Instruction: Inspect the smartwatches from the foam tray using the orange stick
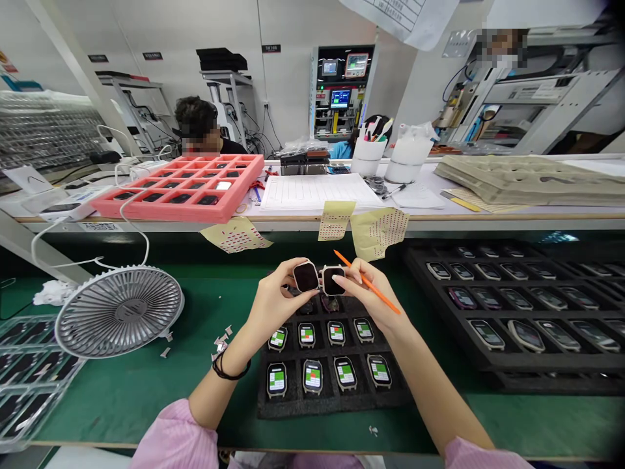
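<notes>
Above the back rows of a black foam tray, my left hand holds a watch with a dark screen between thumb and fingers. Close beside it, my right hand grips a second dark-screened watch, its thumb on the screen. An orange stick also lies in my right hand, slanting across the fingers. Several watches with lit green and white screens sit upright in the tray's compartments. The back part of the tray is partly hidden by my hands.
A round grey fan stands at the left, near clear trays. Black foam trays of watches lie at the right. On the shelf ahead are a pink foam tray and white paper. Two people sit beyond.
</notes>
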Tool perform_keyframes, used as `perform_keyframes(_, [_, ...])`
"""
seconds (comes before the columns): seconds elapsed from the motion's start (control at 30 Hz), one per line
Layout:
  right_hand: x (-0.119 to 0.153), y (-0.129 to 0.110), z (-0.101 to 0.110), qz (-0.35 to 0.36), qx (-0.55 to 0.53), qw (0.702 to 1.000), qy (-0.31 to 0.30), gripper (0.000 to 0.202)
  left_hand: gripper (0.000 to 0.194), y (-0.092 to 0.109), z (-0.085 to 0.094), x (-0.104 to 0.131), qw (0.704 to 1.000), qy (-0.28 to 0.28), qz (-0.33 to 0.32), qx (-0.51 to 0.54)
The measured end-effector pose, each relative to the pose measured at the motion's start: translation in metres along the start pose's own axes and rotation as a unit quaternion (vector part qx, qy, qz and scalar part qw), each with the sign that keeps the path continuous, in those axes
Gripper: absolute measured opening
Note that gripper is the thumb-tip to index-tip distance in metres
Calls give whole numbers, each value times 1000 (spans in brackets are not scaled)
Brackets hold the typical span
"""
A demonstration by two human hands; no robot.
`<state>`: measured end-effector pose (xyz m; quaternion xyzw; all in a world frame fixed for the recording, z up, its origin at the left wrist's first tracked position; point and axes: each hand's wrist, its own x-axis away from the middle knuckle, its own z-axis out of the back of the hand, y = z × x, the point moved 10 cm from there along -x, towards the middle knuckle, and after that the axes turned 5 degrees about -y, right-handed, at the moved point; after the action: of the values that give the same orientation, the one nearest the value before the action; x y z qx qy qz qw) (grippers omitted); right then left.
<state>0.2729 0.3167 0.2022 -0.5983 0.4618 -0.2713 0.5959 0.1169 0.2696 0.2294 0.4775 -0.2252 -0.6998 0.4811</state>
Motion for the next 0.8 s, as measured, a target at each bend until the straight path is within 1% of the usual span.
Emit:
perform_keyframes(0.1, [1, -3, -2, 1, 15, 1000, 3, 49, 47, -2, -1, 0, 1000, -1, 4, 7])
perform_keyframes(0.17, [2, -6, 0, 12, 29, 999, 8, 48, 46, -4, -4, 0, 1000, -4, 6, 7])
perform_keyframes(0.23, [4, -8, 12, 37, 64, 997, 24, 48, 46, -7, -12, 1, 1000, -16, 6, 8])
perform_keyframes(0.27, [5, -9, 22, 52, 93, 993, 40, 48, 46, -9, -20, 1, 1000, -28, 6, 9])
perform_keyframes(0.33, [6, -7, 48, 70, 179, 978, 78, 48, 45, -17, -43, -2, 998, -68, 9, 5])
perform_keyframes(0.37, [7, -3, 64, 70, 232, 965, 103, 48, 45, -21, -59, -5, 995, -96, 11, -4])
perform_keyframes(0.43, [6, 12, 92, 42, 345, 928, 130, 49, 45, -31, -96, -11, 986, -158, 14, -50])
perform_keyframes(0.47, [5, 23, 105, 17, 388, 912, 135, 48, 43, -37, -114, -15, 978, -186, 16, -97])
perform_keyframes(0.5, [5, 33, 117, 4, 402, 905, 138, 47, 40, -43, -132, -19, 965, -209, 19, -155])
perform_keyframes(0.53, [5, 41, 127, -5, 412, 900, 142, 47, 38, -47, -146, -24, 960, -218, 19, -175])
perform_keyframes(0.6, [7, 55, 143, -25, 426, 893, 145, 46, 34, -54, -169, -31, 951, -232, 17, -201])
perform_keyframes(0.63, [9, 60, 149, -35, 431, 889, 147, 47, 36, -56, -177, -33, 948, -239, 14, -209])
perform_keyframes(0.67, [11, 64, 155, -44, 437, 886, 148, 47, 39, -57, -182, -35, 944, -245, 13, -219])
perform_keyframes(0.7, [15, 65, 159, -51, 441, 883, 151, 46, 44, -58, -183, -35, 941, -250, 11, -230])
perform_keyframes(0.73, [19, 64, 161, -55, 444, 881, 155, 46, 47, -59, -179, -34, 937, -252, 12, -241])
perform_keyframes(0.8, [26, 58, 158, -51, 447, 879, 160, 42, 48, -58, -162, -29, 931, -251, 17, -264])
